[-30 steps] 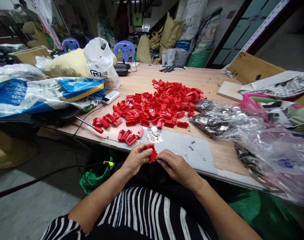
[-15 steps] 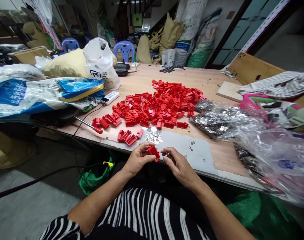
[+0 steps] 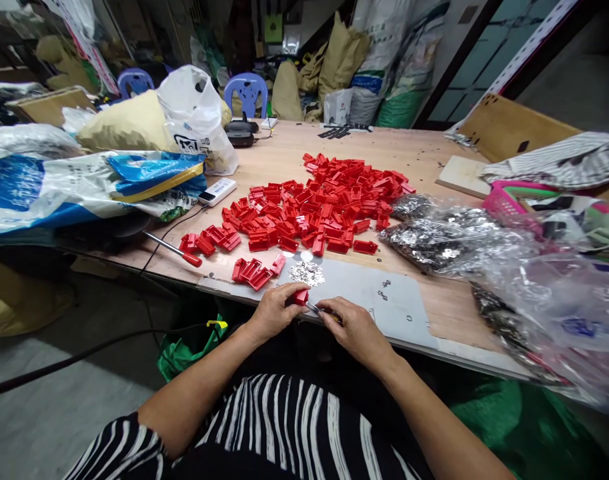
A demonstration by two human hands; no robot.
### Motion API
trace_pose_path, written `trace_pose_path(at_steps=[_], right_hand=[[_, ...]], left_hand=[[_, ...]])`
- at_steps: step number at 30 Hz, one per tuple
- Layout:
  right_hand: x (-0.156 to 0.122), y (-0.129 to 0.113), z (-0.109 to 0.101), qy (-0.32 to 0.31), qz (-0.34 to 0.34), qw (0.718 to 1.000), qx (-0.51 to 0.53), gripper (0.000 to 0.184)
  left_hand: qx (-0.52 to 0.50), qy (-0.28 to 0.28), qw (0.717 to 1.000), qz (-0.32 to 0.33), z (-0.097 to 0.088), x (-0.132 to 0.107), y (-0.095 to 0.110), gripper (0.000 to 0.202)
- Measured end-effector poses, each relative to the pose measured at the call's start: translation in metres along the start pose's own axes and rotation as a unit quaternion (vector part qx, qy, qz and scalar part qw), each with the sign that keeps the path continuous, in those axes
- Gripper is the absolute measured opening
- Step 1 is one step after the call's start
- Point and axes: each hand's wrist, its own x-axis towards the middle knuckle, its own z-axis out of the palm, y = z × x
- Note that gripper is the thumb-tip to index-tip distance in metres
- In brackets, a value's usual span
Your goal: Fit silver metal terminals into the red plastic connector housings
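Note:
My left hand [image 3: 273,310] is closed around a small red plastic piece [image 3: 301,296] at the table's near edge. My right hand [image 3: 351,327] pinches a thin silver metal part [image 3: 315,309] whose tip touches that red piece. Just beyond my hands lies a little heap of shiny metal bits [image 3: 307,272] on a grey plate [image 3: 379,300]. A small group of red pieces [image 3: 254,271] sits to the left of that heap, and a large spread of red plastic pieces [image 3: 324,207] covers the middle of the wooden table [image 3: 284,157].
Clear bags of metal parts [image 3: 434,233] lie at the right, with a pink basket [image 3: 509,200] behind. A red-handled screwdriver [image 3: 177,249], a white remote [image 3: 217,191] and blue-white sacks [image 3: 94,187] are at the left. A green bag [image 3: 189,347] sits under the table edge.
My hands came together again and moved up to the table edge. The right hand now holds a metal part against the red piece in my left hand.

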Motion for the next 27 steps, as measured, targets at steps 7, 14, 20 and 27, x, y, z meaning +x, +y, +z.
trace_pose_path(at_steps=[7, 14, 20, 27], right_hand=[[0.005, 0.002, 0.003, -0.019, -0.007, 1.0, -0.006, 0.02], [0.007, 0.001, 0.003, -0.021, -0.006, 1.0, -0.004, 0.019], [0.01, -0.012, 0.007, -0.025, 0.02, 0.999, -0.031, 0.017], [0.009, -0.012, 0.006, -0.027, 0.034, 0.999, -0.011, 0.019]], left_hand=[[0.031, -0.024, 0.999, 0.0, -0.001, 0.001, -0.004, 0.036], [0.041, -0.02, 0.999, 0.015, 0.0, 0.001, -0.005, 0.034], [0.035, 0.008, 0.999, 0.02, 0.005, -0.003, -0.007, 0.031], [0.02, 0.0, 1.0, 0.023, 0.004, -0.004, -0.008, 0.031]])
